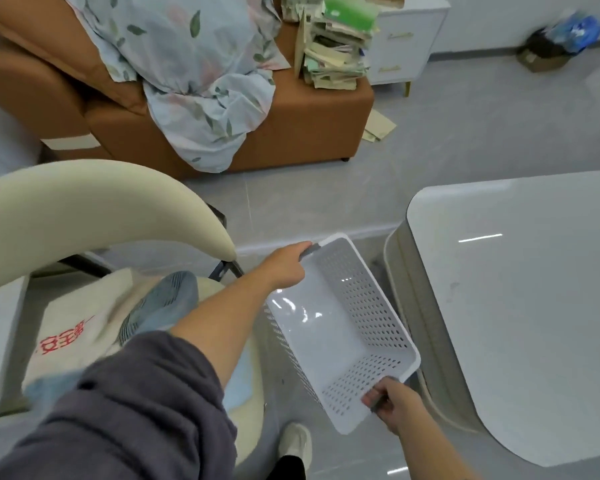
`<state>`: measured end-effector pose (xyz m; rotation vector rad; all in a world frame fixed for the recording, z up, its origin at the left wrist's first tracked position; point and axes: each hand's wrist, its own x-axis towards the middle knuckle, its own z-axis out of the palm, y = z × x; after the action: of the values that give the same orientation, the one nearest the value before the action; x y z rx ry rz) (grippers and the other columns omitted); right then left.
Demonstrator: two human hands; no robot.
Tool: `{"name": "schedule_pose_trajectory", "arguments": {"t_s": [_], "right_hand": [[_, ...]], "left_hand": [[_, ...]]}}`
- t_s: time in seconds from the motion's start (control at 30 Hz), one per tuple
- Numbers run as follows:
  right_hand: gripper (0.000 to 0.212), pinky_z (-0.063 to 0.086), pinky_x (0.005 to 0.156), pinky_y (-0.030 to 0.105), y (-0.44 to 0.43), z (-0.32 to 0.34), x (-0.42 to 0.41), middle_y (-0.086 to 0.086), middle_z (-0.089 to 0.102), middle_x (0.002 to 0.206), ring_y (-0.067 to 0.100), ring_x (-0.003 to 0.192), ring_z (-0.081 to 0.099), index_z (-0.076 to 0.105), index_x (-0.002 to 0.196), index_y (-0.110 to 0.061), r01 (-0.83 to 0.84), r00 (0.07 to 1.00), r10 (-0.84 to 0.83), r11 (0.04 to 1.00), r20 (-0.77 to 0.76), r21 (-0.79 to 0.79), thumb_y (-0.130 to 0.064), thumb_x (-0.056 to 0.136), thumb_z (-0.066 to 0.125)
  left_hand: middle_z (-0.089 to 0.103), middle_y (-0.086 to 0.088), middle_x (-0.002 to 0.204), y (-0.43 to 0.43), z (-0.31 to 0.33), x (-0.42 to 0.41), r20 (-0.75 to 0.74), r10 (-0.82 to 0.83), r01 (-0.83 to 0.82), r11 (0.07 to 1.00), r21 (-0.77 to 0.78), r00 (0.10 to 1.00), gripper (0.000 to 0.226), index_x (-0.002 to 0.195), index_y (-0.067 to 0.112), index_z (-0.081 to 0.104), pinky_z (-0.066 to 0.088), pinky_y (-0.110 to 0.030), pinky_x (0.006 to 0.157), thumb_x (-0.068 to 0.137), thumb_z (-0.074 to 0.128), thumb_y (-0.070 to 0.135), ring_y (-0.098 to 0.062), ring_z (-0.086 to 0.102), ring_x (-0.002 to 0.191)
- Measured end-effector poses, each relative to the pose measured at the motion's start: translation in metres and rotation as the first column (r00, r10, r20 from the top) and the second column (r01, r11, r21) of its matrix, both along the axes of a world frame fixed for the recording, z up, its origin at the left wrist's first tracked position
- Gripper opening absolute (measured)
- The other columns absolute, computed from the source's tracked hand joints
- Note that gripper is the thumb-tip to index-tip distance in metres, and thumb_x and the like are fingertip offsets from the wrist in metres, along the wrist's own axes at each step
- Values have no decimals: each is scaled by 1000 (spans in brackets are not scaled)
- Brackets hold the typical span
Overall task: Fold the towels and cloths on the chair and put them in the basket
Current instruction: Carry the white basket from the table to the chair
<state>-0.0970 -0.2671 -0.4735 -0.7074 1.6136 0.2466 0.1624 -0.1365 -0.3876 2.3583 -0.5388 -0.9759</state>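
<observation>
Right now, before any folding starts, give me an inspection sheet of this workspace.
Surface: cream padded chair, its seat heaped with cloths.
Job's things: cream cloth with red print and blue-grey striped towel unfolded on the chair; white perforated plastic basket holds no cloth.
Clutter: stack of papers and floral sheet on the brown sofa.
Hands: left hand grips the basket's far handle, right hand the near one.
Cables: nothing seen.
Surroundings: glossy white table, grey tiled floor.

A home living room is indicated by a tan leather sofa, white drawer cabinet, glossy tabletop and tiled floor.
</observation>
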Motion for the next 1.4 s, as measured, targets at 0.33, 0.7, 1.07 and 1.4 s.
{"name": "schedule_pose_trajectory", "arguments": {"t_s": [0.33,0.7,1.07,1.4], "right_hand": [[34,58,61,32,12,-138,24,27,60,116,34,85,62,47,117,2,145,982,-152,987,109,68,15,88,34],[33,59,56,41,15,-260,27,21,64,93,35,77,64,52,112,3,247,960,-255,966,113,75,14,84,40],[18,55,68,47,33,-355,52,15,56,80,30,66,56,53,98,2,290,952,-292,957,97,32,9,85,43],[18,54,70,45,30,-383,55,9,53,62,27,52,53,51,75,-7,292,949,-274,951,156,-106,7,83,45]], "left_hand": [[44,-6,131,-50,-174,23,107,-189,167,969,182,976,50,126,19,43,36,-49,101,79,43,1,-30,44,121],[44,-6,132,-88,-288,27,169,-221,160,936,314,960,42,120,17,46,19,-59,109,80,45,3,-30,39,127],[30,-7,144,-95,-400,36,170,-204,114,897,427,964,57,141,17,30,7,-63,110,87,43,7,-29,28,136],[36,-11,137,-93,-443,44,264,-232,126,923,365,936,52,135,12,35,34,-44,104,85,49,9,-32,42,124]]}}
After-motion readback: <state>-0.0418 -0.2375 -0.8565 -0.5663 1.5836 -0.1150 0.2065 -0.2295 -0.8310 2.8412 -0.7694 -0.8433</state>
